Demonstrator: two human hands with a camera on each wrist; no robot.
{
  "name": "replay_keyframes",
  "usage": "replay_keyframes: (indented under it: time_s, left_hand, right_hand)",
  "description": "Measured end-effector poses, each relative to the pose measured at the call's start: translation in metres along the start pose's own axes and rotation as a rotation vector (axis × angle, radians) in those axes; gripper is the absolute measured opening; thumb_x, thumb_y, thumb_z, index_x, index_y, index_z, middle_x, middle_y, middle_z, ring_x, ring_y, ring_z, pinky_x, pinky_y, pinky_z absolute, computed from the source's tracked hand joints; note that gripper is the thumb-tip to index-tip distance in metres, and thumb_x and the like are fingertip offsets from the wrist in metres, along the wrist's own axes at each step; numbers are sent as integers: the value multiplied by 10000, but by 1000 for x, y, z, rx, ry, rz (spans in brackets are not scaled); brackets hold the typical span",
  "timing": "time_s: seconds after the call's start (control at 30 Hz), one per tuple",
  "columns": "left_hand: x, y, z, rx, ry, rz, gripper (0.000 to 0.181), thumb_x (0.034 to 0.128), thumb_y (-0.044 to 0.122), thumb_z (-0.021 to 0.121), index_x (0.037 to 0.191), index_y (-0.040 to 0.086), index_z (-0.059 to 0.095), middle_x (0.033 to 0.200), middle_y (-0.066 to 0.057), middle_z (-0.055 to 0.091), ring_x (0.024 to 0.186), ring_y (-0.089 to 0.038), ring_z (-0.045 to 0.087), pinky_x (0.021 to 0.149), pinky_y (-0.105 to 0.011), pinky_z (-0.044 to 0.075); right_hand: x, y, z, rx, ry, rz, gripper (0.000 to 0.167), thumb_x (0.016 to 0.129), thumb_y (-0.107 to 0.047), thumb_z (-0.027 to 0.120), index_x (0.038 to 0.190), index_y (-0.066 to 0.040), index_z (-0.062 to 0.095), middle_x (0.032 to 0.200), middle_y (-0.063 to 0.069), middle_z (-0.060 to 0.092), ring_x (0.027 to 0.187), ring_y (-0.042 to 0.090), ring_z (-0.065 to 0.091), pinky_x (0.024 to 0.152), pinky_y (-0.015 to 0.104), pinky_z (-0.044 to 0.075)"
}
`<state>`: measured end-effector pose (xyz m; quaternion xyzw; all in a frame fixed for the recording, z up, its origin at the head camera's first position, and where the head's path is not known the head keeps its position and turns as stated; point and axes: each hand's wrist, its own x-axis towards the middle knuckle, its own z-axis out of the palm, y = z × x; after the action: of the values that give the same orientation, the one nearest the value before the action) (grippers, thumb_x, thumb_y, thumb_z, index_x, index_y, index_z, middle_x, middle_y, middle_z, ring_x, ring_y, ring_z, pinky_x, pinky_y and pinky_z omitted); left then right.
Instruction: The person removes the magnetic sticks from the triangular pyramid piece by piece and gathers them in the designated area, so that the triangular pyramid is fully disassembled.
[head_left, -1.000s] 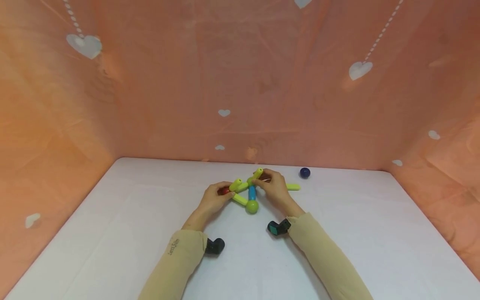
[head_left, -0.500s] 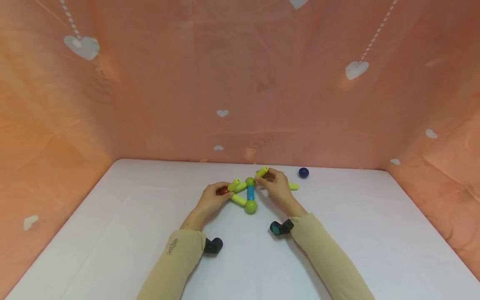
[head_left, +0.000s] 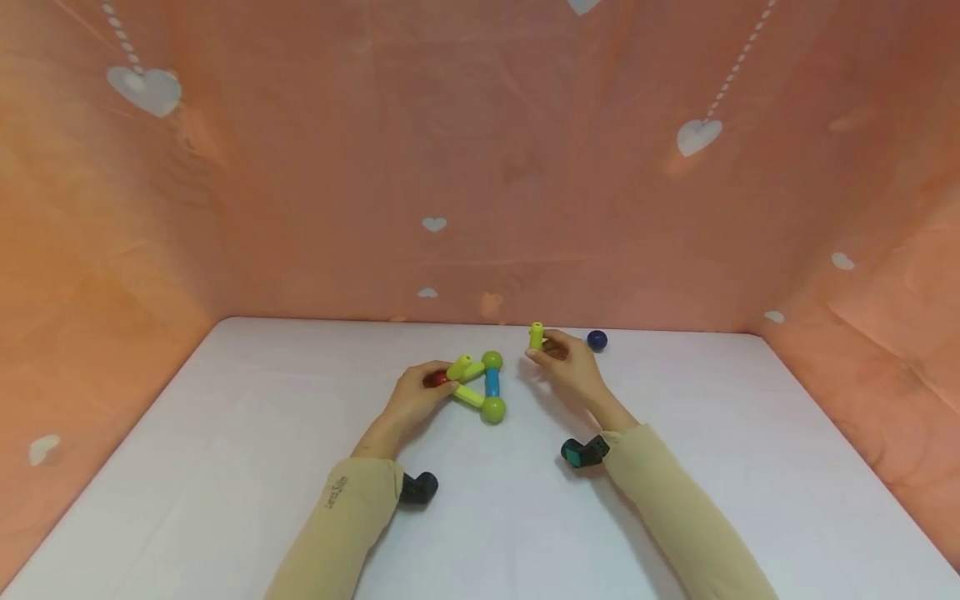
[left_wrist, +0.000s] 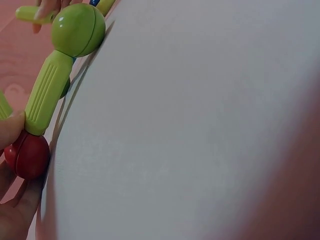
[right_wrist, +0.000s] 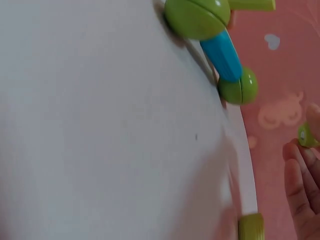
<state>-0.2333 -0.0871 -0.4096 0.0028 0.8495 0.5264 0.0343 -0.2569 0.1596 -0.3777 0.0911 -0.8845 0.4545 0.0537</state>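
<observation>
My left hand (head_left: pixel 411 398) grips a red ball (left_wrist: pixel 32 156) at one corner of a triangle of toy sticks and balls. A yellow-green stick (left_wrist: pixel 48 92) runs from it to the near green ball (head_left: pixel 492 409). A blue stick (head_left: pixel 492 382) links that ball to the far green ball (head_left: pixel 492 360). Another yellow-green stick (head_left: pixel 460 367) rises at a slant near the red ball, partly covering the triangle's third side. Right of the triangle and apart from it, my right hand (head_left: pixel 577 375) pinches a loose yellow-green stick (head_left: pixel 537 336), held upright above the table.
A dark blue ball (head_left: pixel 597 340) lies beyond my right hand near the table's back edge. Another yellow-green stick (right_wrist: pixel 251 227) shows at the bottom of the right wrist view. The white table (head_left: pixel 480 517) is bordered by an orange cloth (head_left: pixel 480 167) with pale hearts.
My right hand has drawn its yellow-green stick away from the far green ball, to the right, and turned it upright. My left hand still holds the red ball.
</observation>
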Motion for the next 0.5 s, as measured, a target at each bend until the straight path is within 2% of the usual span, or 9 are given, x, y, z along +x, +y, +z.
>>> replay_keyframes:
  time_s: [0.13, 0.27, 0.4, 0.5]
  left_hand:
    - [-1, 0, -1, -3, -4, -11, 363, 903, 125, 646, 1262, 80, 615, 1310, -142, 571, 1252, -299, 478, 1095, -467, 359]
    - [-1, 0, 0, -12, -6, -21, 373, 902, 125, 649, 1270, 82, 610, 1321, -141, 566, 1257, -297, 475, 1098, -463, 358]
    - [-2, 0, 0, -14, -1, -24, 371, 899, 122, 652, 1266, 79, 612, 1320, -145, 567, 1263, -302, 475, 1102, -462, 353]
    - [-2, 1, 0, -14, -4, -19, 368, 900, 124, 652, 1263, 79, 614, 1314, -145, 570, 1259, -302, 477, 1101, -462, 354]
  right_hand:
    - [-6, 2, -10, 38, -5, 43, 420, 882, -178, 695, 1217, 7, 522, 1076, 192, 642, 987, 290, 631, 863, 349, 530]
    - [-10, 6, -19, 60, 8, 7, 370, 859, -145, 719, 1127, 21, 526, 1042, 196, 655, 958, 278, 636, 828, 285, 528]
    - [-13, 12, -27, 21, 5, -54, 320, 853, -138, 723, 1093, 18, 580, 1025, 202, 684, 948, 298, 658, 838, 323, 537]
    - [-15, 16, -34, -14, -10, -62, 307, 848, -137, 725, 1099, 0, 612, 1028, 194, 686, 942, 305, 665, 837, 371, 539]
